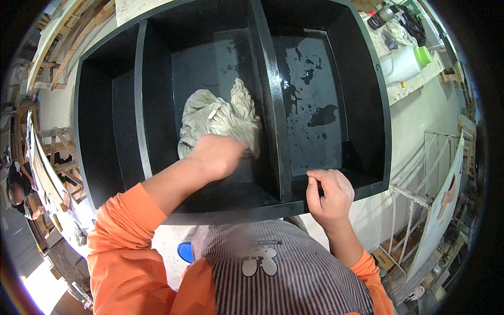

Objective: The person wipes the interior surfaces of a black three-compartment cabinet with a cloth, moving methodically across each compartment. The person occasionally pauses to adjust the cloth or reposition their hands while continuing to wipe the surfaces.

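A black wooden cabinet (296, 209) with three open compartments lies in front of me, its openings facing up. Inside the middle compartment is a crumpled off-white rag (220, 118), bunched against the divider on its right. My left hand (218, 156) is closed on the near side of this rag; its fingertips are hidden. Over the front edge of the right compartment hovers my right hand (332, 195), its fingers curled in with thumb against forefinger. Whether anything is in them cannot be made out. Wet patches (321, 115) and drops shine on the right compartment's bottom.
A white jug with a green cap (404, 64) and a spray can (382, 18) stand on a ledge at the far right. A metal frame rack (415, 210) with a panel is at the right. Wooden racks (58, 142) line the left, where another person (20, 184) is visible.
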The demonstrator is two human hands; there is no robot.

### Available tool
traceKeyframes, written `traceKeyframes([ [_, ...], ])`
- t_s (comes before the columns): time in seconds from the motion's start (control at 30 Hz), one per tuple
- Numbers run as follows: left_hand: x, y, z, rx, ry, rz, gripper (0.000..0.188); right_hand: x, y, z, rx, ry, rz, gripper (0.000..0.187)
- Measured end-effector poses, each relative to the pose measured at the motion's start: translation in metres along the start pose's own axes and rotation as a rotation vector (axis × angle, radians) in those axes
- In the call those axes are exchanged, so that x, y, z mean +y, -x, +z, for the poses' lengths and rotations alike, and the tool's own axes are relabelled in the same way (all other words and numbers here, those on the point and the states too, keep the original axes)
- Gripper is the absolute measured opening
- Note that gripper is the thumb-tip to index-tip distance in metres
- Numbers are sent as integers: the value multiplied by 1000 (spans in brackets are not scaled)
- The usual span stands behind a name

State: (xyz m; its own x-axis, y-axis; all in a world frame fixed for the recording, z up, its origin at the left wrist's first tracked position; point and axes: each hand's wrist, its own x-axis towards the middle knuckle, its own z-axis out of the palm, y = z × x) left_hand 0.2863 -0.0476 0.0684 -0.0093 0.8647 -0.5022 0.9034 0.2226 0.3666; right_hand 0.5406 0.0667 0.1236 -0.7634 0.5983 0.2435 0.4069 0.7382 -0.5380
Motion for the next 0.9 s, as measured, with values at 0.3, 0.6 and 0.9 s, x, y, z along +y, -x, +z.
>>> traceKeyframes([
  [0.3, 11, -4, -25, 269, 7, -156, 18, 0, -1, 1, 10, -1, -9, 11],
  [0.6, 20, 1, 27, -62, -29, 91, 21, 0, 0, 1, 18, -12, 4, 10],
  [0.9, 9, 6, 36, -123, -20, 338, 19, -2, -1, 1, 14, -2, 4, 10],
])
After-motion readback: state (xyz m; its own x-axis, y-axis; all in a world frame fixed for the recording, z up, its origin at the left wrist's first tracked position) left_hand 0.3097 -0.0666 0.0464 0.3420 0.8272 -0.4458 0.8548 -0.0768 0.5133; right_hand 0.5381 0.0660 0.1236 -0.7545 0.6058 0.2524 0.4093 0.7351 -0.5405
